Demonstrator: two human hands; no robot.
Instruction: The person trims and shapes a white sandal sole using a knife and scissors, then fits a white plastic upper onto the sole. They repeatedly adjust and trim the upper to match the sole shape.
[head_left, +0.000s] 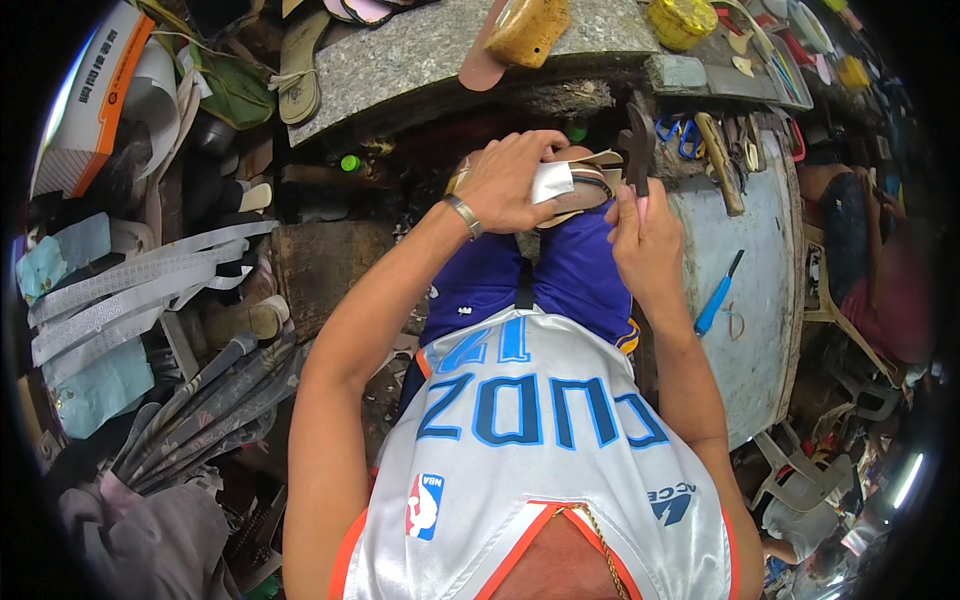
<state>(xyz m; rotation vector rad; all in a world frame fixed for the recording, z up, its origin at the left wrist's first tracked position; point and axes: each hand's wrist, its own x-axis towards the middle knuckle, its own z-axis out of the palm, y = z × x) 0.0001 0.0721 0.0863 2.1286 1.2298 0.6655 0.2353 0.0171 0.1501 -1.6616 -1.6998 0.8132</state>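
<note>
You are seated in a crowded cobbler's corner, hemmed by a grey stone slab (440, 50) ahead and a worn grey-blue bench top (745, 290) at your right. On the slab's far edge sits a yellow wooden shoe last (527, 28), with a tan sandal (297, 72) lying near its left end. The bench carries a blue utility knife (716, 297) near its middle, and blue-handled scissors (681, 135) and other hand tools crowd its far end. To your left, pale patterned strips (130, 285) spill over a heap of dark straps and scraps, with an orange-and-white box (95, 95) propped beyond them. Another person sits at the far right beside plastic chairs. Your left hand (510, 182) reaches forward with the wrist bent, a metal bracelet (463, 215) on it, fingers curled down over the sandal (580, 190) you have pressed above your lap, a small silvery patch (552, 183) showing just under your fingertips. Your right hand (645, 235) is raised just beside the sandal's right edge, closed firmly around the handle of a dark hammer (640, 148), whose head stands above your knuckles, over the sandal's far side.
</note>
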